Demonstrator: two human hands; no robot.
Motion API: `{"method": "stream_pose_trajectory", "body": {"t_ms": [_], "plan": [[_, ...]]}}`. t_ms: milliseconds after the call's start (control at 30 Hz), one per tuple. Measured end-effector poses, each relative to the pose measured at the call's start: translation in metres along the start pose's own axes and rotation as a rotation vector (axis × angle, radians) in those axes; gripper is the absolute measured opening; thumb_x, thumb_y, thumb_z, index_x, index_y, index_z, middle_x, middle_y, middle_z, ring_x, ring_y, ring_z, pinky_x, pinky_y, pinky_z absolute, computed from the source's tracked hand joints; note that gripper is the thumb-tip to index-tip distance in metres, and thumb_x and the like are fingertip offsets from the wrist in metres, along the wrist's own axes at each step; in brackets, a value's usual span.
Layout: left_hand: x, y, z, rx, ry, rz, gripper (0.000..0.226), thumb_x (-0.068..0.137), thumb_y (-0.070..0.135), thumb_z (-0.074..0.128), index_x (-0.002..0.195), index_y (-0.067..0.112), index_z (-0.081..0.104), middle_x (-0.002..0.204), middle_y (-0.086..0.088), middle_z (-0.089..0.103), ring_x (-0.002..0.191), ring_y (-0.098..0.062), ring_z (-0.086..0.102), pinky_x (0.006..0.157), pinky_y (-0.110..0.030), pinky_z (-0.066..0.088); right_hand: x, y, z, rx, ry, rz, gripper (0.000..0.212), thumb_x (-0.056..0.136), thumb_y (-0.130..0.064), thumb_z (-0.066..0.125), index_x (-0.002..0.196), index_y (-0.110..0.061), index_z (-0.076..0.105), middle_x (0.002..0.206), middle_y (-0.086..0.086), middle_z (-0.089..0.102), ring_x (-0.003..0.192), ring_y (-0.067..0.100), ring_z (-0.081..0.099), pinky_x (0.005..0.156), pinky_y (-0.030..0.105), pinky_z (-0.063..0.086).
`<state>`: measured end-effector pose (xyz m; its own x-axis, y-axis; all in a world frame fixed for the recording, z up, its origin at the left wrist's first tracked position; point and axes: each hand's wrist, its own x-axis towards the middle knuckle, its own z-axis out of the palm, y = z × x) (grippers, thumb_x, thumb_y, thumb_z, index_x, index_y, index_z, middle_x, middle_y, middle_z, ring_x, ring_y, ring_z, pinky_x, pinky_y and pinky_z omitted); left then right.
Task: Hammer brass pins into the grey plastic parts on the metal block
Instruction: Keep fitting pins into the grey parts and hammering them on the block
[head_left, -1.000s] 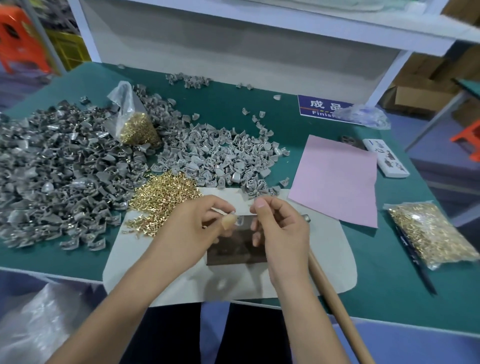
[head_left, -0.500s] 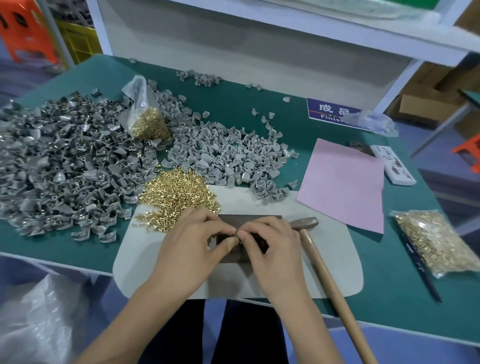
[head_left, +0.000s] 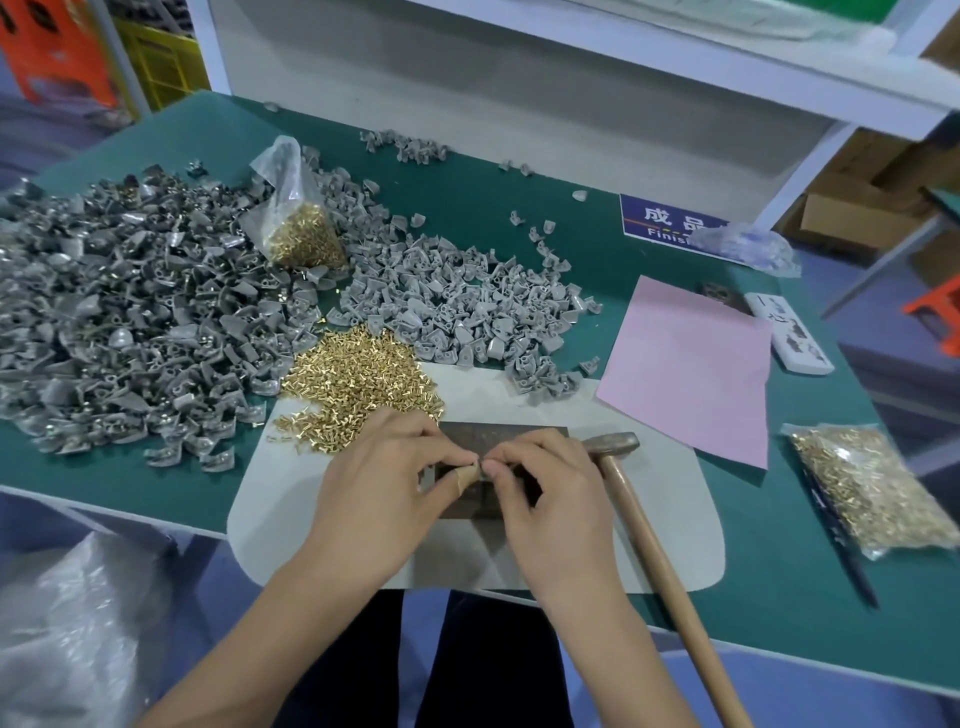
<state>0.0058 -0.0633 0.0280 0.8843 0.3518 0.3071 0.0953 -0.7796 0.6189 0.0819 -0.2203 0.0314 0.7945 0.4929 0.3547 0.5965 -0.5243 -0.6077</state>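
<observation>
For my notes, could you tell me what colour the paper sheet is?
Pink paper sheet, head view.

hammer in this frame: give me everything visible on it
The hammer has a small dull-grey metal head, worn-looking, on a long, plain light-brown wooden handle. It lies flat and unheld: head on the pale mat just right of the metal block, handle running toward the viewer and rightward, over the green table and past its near edge. The right hand sits just beside the head; contact can't be judged. Both hands are busy over the block, not with the hammer.
</observation>
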Motion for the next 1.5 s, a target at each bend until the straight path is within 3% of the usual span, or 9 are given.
{"method": "stream_pose_trajectory", "body": {"t_ms": [167, 567, 767, 967, 1067, 1133, 1233, 1333, 1500], "plan": [[-0.001, 0.000, 0.001, 0.036, -0.008, -0.021, 0.011, 0.083, 0.043, 0.074, 0.094, 0.041, 0.077, 0.084, 0.024, 0.057, 0.087, -0.007, 0.043, 0.057, -0.026, 0.043, 0.001, -0.016, -0.004, -0.314, 0.007, -0.152, 0.007, 0.090, -0.022, 0.071, 0.083, -0.024, 0.074, 0.089, -0.011, 0.065, 0.086, 0.021, 0.060, 0.064, 0.035, 0.049], [-0.001, 0.005, -0.004, 0.064, -0.011, 0.002, 0.018, 0.086, 0.057, 0.062, 0.095, 0.047, 0.074, 0.086, 0.024, 0.058, 0.088, -0.007, 0.044, 0.057, -0.027, 0.045, 0.002, 0.002, -0.002, -0.060, -0.042, -0.003, 0.016, 0.090, -0.018, 0.072, 0.085, -0.033, 0.073, 0.091, -0.020, 0.065, 0.088, 0.015, 0.054, 0.075, 0.033, 0.047], [-0.001, 0.009, -0.004, 0.077, -0.011, 0.034, 0.012, 0.089, 0.045, 0.067, 0.097, 0.039, 0.074, 0.084, 0.022, 0.056, 0.088, -0.007, 0.043, 0.059, -0.025, 0.041, 0.005, 0.003, -0.001, 0.003, -0.046, -0.005, 0.017, 0.088, -0.012, 0.073, 0.084, -0.028, 0.076, 0.088, -0.016, 0.066, 0.088, 0.020, 0.057, 0.078, 0.038, 0.049], [0.000, 0.007, -0.005, 0.039, -0.018, 0.024, 0.008, 0.087, 0.039, 0.072, 0.095, 0.038, 0.072, 0.085, 0.023, 0.060, 0.089, -0.005, 0.047, 0.061, -0.028, 0.046, 0.006, -0.007, -0.008, -0.083, -0.084, -0.023, 0.011, 0.089, -0.028, 0.076, 0.099, -0.032, 0.077, 0.096, -0.014, 0.066, 0.096, 0.016, 0.057, 0.080, 0.035, 0.050], [0.002, 0.004, -0.004, 0.089, -0.020, 0.037, 0.006, 0.085, 0.041, 0.073, 0.091, 0.038, 0.073, 0.083, 0.022, 0.061, 0.085, -0.007, 0.042, 0.056, -0.027, 0.041, 0.006, 0.003, -0.025, -0.022, -0.008, 0.154, 0.035, 0.093, -0.043, 0.069, 0.123, -0.025, 0.070, 0.111, -0.002, 0.061, 0.107, 0.020, 0.056, 0.093, 0.036, 0.048], [0.002, 0.005, -0.002, 0.094, -0.013, 0.041, 0.006, 0.084, 0.041, 0.073, 0.089, 0.038, 0.073, 0.081, 0.023, 0.060, 0.084, -0.007, 0.040, 0.055, -0.027, 0.039, 0.002, 0.018, -0.037, -0.260, 0.090, 0.332, 0.042, 0.095, -0.045, 0.064, 0.130, -0.023, 0.063, 0.116, 0.005, 0.056, 0.110, 0.028, 0.051, 0.092, 0.041, 0.046], [0.001, 0.004, -0.001, 0.075, -0.014, 0.032, 0.006, 0.085, 0.041, 0.073, 0.090, 0.038, 0.073, 0.083, 0.023, 0.059, 0.088, -0.007, 0.041, 0.058, -0.029, 0.042, -0.008, 0.036, -0.047, -0.593, -0.124, 0.562, 0.041, 0.102, -0.042, 0.054, 0.133, -0.016, 0.052, 0.127, 0.013, 0.053, 0.117, 0.035, 0.048, 0.092, 0.044, 0.040], [0.002, 0.003, -0.001, 0.052, -0.022, 0.028, 0.006, 0.085, 0.042, 0.073, 0.090, 0.038, 0.074, 0.084, 0.025, 0.058, 0.091, -0.008, 0.042, 0.060, -0.027, 0.041, -0.010, 0.044, -0.051, -0.550, -0.222, 0.601, 0.031, 0.109, -0.032, 0.040, 0.131, -0.013, 0.051, 0.127, 0.013, 0.049, 0.112, 0.037, 0.053, 0.080, 0.043, 0.040], [0.002, 0.005, -0.004, 0.072, -0.027, 0.024, 0.005, 0.085, 0.046, 0.073, 0.088, 0.041, 0.074, 0.079, 0.022, 0.056, 0.086, -0.007, 0.039, 0.055, -0.023, 0.036, -0.018, 0.038, -0.069, -0.290, -0.025, 0.377, 0.025, 0.109, -0.029, 0.034, 0.120, -0.024, 0.056, 0.106, -0.002, 0.055, 0.086, 0.027, 0.058, 0.068, 0.040, 0.042]]}}
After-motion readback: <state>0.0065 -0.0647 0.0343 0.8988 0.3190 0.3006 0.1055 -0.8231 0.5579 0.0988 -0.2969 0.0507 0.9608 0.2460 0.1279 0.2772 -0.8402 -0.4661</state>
